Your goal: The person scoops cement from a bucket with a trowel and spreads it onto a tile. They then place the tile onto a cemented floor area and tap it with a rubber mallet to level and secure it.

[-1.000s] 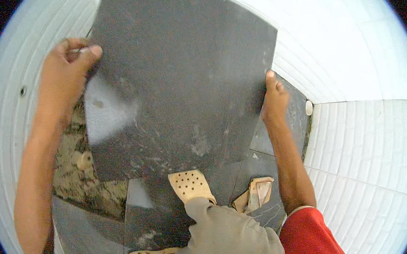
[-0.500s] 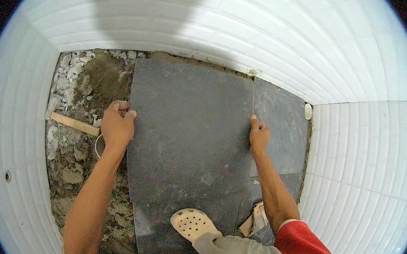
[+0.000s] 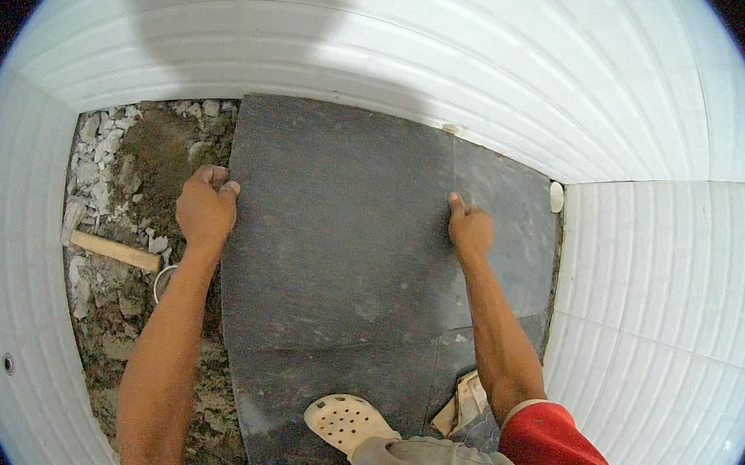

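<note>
Where the big grey tile [image 3: 338, 220] lies: against the back wall [image 3: 495, 74], nearly in place, I think.
Left hand [image 3: 209, 208]: curled, pinching its left edge.
Right hand [image 3: 470, 228]: curled at its right edge; can't tell if gripping.
Next tile [image 3: 509, 210]: looks done.
Dirt strip [image 3: 161, 145]: uncovered, likely left.

The left forearm [image 3: 166, 361] reaches forward, leaning slightly right, and the left hand [image 3: 207, 209] has its fingers curled, thumb on the inner side. The right forearm [image 3: 498, 339] slants forward and leftward; the right hand [image 3: 471, 229] is curled too, thumb pointing forward. Both stand well apart, roughly level.
</note>
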Motion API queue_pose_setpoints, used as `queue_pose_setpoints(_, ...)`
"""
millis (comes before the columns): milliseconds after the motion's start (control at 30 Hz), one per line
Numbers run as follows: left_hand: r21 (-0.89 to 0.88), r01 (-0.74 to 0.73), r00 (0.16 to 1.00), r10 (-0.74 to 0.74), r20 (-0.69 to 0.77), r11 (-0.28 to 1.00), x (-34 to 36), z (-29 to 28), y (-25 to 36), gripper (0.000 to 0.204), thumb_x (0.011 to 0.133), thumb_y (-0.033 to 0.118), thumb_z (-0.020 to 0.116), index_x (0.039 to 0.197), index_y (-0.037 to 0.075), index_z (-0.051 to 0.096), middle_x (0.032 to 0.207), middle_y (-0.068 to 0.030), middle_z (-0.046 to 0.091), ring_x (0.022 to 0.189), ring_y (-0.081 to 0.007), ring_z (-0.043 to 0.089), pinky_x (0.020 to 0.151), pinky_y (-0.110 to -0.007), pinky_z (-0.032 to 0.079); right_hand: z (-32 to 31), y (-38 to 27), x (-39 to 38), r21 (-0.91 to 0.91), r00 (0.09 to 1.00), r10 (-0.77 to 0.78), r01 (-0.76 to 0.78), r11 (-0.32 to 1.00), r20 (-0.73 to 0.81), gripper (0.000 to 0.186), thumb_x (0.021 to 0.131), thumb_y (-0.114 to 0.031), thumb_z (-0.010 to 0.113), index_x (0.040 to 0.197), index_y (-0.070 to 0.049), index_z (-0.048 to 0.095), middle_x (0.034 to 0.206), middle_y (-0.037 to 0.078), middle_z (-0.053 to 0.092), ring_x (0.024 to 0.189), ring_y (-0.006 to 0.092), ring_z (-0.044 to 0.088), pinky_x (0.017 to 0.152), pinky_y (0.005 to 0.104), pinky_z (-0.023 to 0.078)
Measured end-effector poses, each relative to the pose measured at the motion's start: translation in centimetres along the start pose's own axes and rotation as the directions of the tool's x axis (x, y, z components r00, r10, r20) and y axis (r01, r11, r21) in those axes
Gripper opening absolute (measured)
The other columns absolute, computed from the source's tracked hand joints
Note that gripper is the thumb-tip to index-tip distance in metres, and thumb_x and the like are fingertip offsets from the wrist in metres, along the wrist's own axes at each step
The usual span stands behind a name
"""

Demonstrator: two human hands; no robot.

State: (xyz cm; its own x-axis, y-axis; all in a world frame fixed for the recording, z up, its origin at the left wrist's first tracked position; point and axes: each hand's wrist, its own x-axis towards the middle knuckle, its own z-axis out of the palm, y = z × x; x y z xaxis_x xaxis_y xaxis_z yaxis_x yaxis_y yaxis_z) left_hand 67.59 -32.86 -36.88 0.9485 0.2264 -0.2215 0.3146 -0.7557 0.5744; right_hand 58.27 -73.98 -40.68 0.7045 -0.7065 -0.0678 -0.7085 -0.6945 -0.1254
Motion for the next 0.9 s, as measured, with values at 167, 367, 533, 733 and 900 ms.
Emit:
queue_pose_setpoints(167, 0.096, 0.008, 1.000, -0.010, 0.026, 0.995, 0.9, 0.5, -0.2, 0.031, 0.083, 0.020, 0.078, 0.112, 0.011, 0.073, 0.108, -0.0119, 0.075, 0.100, -0.0355, 0.071, 0.089, -0.046, 0.054, -0.3, -0.6, 0.3, -0.033, 0.997, 0.043, -0.041, 0.999, 0.063, 0.071, 0.094, -0.066, 0.053, 0.083, 0.002, 0.072, 0.089, 0.027, 0.072, 0.086, 0.0456, 0.069, 0.078, 0.0538, 0.052)
queue_pose_setpoints(367, 0.102, -0.052, 0.998, 0.049, 0.031, 0.993, 1.6, 1.2, -1.3, 0.035, 0.083, 0.025, 0.079, 0.114, 0.011, 0.073, 0.108, -0.0132, 0.075, 0.101, -0.0373, 0.071, 0.089, -0.047, 0.053, -1.2, -1.4, 0.3, -0.033, 0.986, 0.046, -0.041, 0.999, 0.158, 0.070, 0.097, -0.062, 0.051, 0.099, 0.005, 0.071, 0.100, 0.031, 0.071, 0.097, 0.0473, 0.069, 0.084, 0.0556, 0.052)
queue_pose_setpoints(533, 0.146, -0.057, 0.997, 0.049, 0.058, 0.988, 2.6, 1.7, -2.1, 0.038, 0.082, 0.029, 0.079, 0.115, 0.013, 0.073, 0.110, -0.0147, 0.074, 0.104, -0.0374, 0.070, 0.090, -0.048, 0.053, -0.9, -1.2, 0.6, 0.001, 0.993, -0.056, 0.057, 0.998, 0.103, 0.071, 0.096, -0.061, 0.054, 0.088, 0.008, 0.070, 0.089, 0.031, 0.069, 0.089, 0.0467, 0.070, 0.080, 0.0542, 0.053)
queue_pose_setpoints(733, 0.181, -0.049, 0.995, 0.033, 0.092, 0.982, 3.6, 2.0, -2.3, 0.039, 0.084, 0.035, 0.078, 0.117, 0.015, 0.073, 0.113, -0.0136, 0.074, 0.108, -0.0359, 0.069, 0.092, -0.049, 0.053, -0.4, -0.5, 2.1, -0.012, 0.977, -0.055, 0.059, 0.998, 0.207, 0.071, 0.096, -0.061, 0.054, 0.077, 0.006, 0.070, 0.075, 0.026, 0.068, 0.078, 0.0423, 0.071, 0.077, 0.0511, 0.054)
queue_pose_setpoints(900, 0.267, -0.103, 0.994, 0.086, 0.075, 0.958, 3.7, 2.1, -2.2, 0.039, 0.086, 0.037, 0.076, 0.119, 0.017, 0.073, 0.117, -0.0116, 0.073, 0.109, -0.0353, 0.069, 0.093, -0.048, 0.053, 0.4, -0.5, 3.2, -0.076, 0.981, -0.083, 0.098, 0.992, 0.175, 0.074, 0.096, -0.063, 0.053, 0.067, 0.003, 0.070, 0.061, 0.020, 0.067, 0.068, 0.0367, 0.072, 0.074, 0.0465, 0.055)
